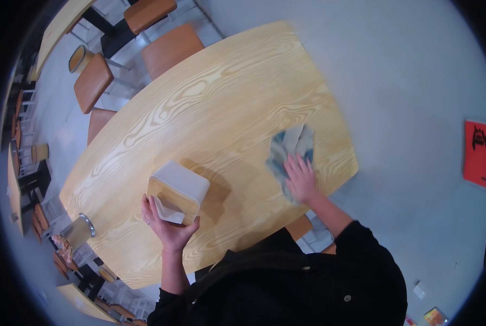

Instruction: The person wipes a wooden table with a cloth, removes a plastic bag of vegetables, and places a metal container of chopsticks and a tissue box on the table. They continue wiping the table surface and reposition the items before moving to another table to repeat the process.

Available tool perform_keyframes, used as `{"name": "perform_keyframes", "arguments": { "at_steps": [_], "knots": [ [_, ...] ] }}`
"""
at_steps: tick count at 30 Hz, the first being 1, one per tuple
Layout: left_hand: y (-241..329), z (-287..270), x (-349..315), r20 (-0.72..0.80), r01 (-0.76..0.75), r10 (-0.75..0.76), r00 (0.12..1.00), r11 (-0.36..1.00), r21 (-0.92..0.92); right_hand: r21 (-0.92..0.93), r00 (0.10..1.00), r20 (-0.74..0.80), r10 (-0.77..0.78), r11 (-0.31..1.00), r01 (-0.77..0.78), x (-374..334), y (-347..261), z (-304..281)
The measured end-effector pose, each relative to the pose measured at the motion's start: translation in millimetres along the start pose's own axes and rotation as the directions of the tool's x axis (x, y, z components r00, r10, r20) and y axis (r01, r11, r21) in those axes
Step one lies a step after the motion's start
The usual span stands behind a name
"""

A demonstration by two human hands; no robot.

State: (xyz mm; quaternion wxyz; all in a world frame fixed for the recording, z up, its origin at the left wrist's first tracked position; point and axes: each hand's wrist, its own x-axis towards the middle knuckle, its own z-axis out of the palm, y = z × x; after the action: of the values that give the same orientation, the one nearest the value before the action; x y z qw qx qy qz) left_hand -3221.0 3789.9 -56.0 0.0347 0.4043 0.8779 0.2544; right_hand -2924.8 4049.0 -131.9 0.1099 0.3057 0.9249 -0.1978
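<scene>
My left hand [169,231] grips a white tissue box [183,179] with a wood-coloured face, fingers along one side and thumb on the other. A white tissue [169,212] sticks out of that face, close to my fingers. The box is over the left part of the pale wooden table [226,92]; whether it touches the top I cannot tell. Further right, my right hand [301,179] lies flat with spread, slightly blurred fingers on a crumpled grey and blue cloth [294,140]. Part of the cloth is hidden beneath that hand.
Brown chairs [172,50] line the table's far side, and another chair seat [299,227] shows near my body. A bin [77,231] with a shiny rim stands by the left corner. At far right is a red sign [478,155].
</scene>
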Motion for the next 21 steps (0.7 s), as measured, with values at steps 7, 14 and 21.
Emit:
{"name": "perform_keyframes", "arguments": {
  "at_steps": [7,14,21],
  "knots": [
    [9.7,-14.5,7.9,0.017,-0.105,0.105,0.994,0.994,-0.012,0.910,0.949,-0.023,0.313,0.400,-0.110,-52.4,14.7,-54.7],
    [7.3,-21.8,-1.9,0.030,-0.098,0.098,0.995,0.995,-0.006,0.028,0.872,-0.463,0.158,0.986,-0.164,18.4,-20.7,-9.2],
    [-2.7,-11.8,-7.5,0.028,-0.030,0.030,0.999,0.999,-0.018,-0.105,0.813,-0.550,0.191,0.950,-0.294,108.7,55.5,-15.0]
  ]
}}
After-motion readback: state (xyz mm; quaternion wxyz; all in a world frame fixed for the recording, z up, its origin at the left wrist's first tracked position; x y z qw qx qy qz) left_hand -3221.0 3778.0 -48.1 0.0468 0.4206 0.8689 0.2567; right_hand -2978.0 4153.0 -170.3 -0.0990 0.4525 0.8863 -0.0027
